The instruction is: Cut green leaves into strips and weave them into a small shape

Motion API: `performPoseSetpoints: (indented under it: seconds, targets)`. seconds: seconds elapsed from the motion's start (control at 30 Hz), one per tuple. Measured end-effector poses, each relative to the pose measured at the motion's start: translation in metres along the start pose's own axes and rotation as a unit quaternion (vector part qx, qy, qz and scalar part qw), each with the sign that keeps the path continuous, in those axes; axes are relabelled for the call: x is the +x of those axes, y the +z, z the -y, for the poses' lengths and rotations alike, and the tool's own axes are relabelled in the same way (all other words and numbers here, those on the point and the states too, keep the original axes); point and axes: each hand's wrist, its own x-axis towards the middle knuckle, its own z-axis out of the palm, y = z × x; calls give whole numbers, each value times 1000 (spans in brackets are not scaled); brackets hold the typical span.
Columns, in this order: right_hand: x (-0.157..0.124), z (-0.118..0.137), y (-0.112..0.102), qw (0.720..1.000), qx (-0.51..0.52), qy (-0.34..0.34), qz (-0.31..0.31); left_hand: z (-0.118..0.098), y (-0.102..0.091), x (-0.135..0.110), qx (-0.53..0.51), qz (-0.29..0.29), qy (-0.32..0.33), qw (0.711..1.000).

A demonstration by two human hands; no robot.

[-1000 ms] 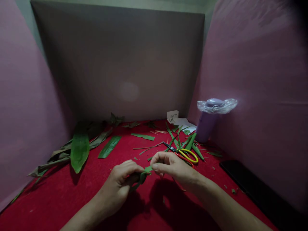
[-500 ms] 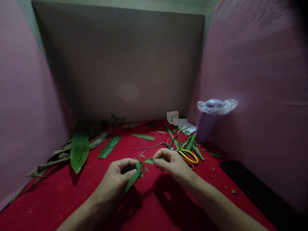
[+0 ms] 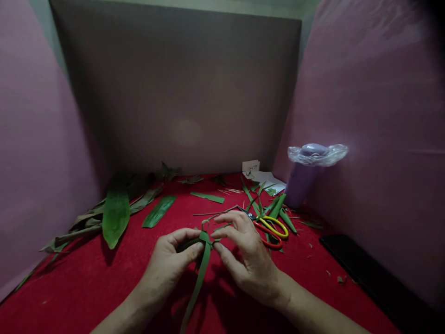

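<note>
A narrow green leaf strip [image 3: 197, 288] is folded into a small knot-like shape between my hands, and its long tail hangs down toward me. My left hand [image 3: 170, 260] pinches the folded part from the left, thumb on the near side. At its right side, my right hand [image 3: 243, 250] has thumb and a finger closed on a short end of the strip, with another finger raised above. A thin loop stands up from the top of the fold. Just beyond my right hand lie scissors [image 3: 274, 228] with one yellow and one red handle.
Broad leaves [image 3: 116, 218] lie at left, with cut leaf pieces [image 3: 160, 211] nearer the middle. Leaf scraps [image 3: 276, 206] are heaped behind the scissors. A purple container [image 3: 301, 183] topped with clear plastic stands right, near white papers [image 3: 267, 181]. A black flat object [image 3: 361, 264] lies far right.
My right hand has moved left and closer to the left hand, its fingers more spread. The folded strip has turned, so its tail now hangs more steeply.
</note>
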Motion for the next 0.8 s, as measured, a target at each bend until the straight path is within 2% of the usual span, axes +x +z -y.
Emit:
performPoseSetpoints:
  seconds: [0.13, 0.23, 0.27, 0.33, 0.4, 0.47, 0.53, 0.67, 0.8]
  targets:
    - [-5, 1, 4, 999, -14, 30, 15, 1, 6, -3, 36, -50, 21, 998]
    - [-7, 4, 11, 987, 62, 138, 58, 4, 11, -7, 71, -77, 54, 993]
    - [-7, 4, 14, 972, 115, 191, 75, 5, 12, -8, 77, -79, 65, 992]
    - [-5, 5, 19, 923, 246, 281, 96, 7, 14, -9, 77, -88, 81, 990]
    - [-3, 5, 22, 867, 360, 330, 97, 8, 14, -10, 74, -109, 86, 988]
    - [-3, 5, 22, 827, 429, 351, 96, 9, 14, -10, 69, -127, 85, 986]
    - [-3, 6, 21, 804, 460, 363, 103, 11, 14, -10, 56, -131, 83, 986]
    - [-6, 5, 22, 788, 485, 362, 113, 15, 14, -10, 36, -127, 80, 988]
    - [-9, 4, 26, 780, 495, 364, 117, 14, 16, -10, 30, -149, 61, 986]
